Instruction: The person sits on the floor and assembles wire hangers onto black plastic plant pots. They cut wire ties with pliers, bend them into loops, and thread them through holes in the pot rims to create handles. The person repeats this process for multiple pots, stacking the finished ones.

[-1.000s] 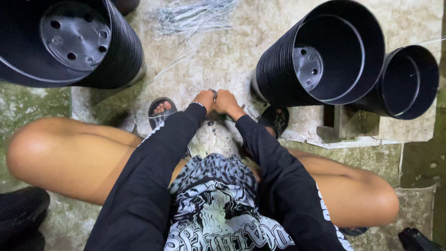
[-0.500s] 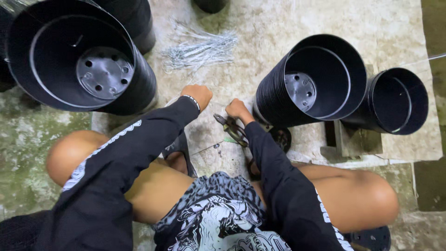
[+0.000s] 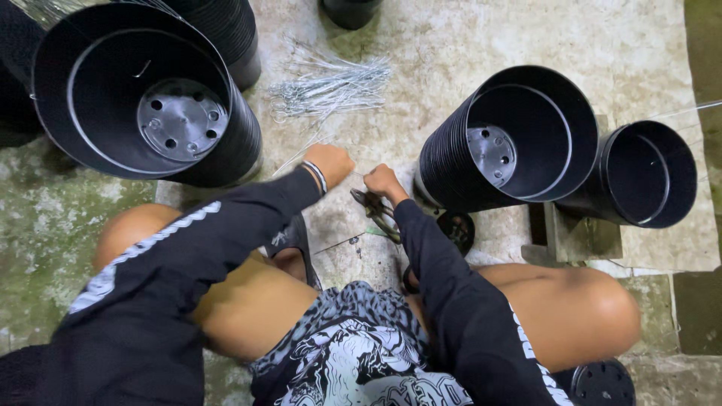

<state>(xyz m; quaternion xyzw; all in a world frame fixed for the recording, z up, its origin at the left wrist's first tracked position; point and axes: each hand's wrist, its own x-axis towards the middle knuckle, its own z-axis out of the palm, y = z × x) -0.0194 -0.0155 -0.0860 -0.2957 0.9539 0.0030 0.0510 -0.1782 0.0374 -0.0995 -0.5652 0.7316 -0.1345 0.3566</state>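
I squat on a concrete floor in long black sleeves. My left hand (image 3: 331, 162), with a band at the wrist, is curled into a fist just below a pile of thin metal wires (image 3: 331, 84). One loose wire (image 3: 289, 161) runs beside it; I cannot tell if the hand holds it. My right hand (image 3: 383, 181) grips dark pliers (image 3: 374, 207), whose handles point down toward my lap. A tall stack of black plastic pots (image 3: 511, 143) lies on its side just right of the right hand.
A larger stack of black pots (image 3: 147, 101) lies at the upper left, and a smaller one (image 3: 650, 174) at the far right. Another pot (image 3: 350, 11) stands at the top edge. A black disc (image 3: 456, 228) lies by my right knee. Mossy floor (image 3: 45, 225) lies to the left.
Both hands were together low between my knees. They have since separated: the left hand moved up toward the wire pile, and the right holds the pliers. The view has tilted left.
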